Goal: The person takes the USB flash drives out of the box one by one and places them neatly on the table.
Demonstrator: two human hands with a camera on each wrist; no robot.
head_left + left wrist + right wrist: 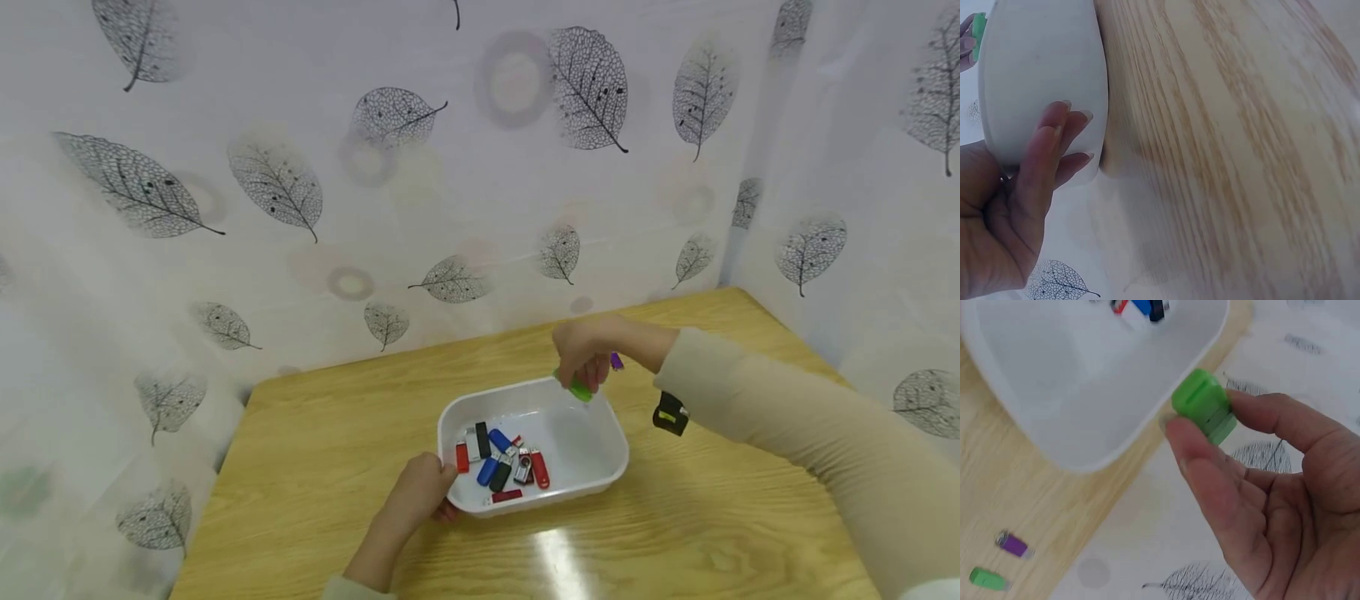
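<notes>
A white plastic tray [555, 492] stands on the wooden table, with several USB sticks in its left half, among them a red one [539, 469] and a blue one [487, 471]. My left hand [420, 492] grips the tray's near left corner; in the left wrist view its fingers [1041, 156] lie along the outer wall. Above the tray's far right corner, my right hand [588, 350] pinches a green USB stick [1200, 403] between thumb and fingertips. The stick's lower end is partly hidden by the fingers.
A purple USB stick [1012, 544] and another green one [988, 579] lie on the table beyond the tray's right side. By the right cuff shows a black object [670, 414] with a yellow-green patch. Leaf-patterned curtains [450, 208] border the table [337, 433].
</notes>
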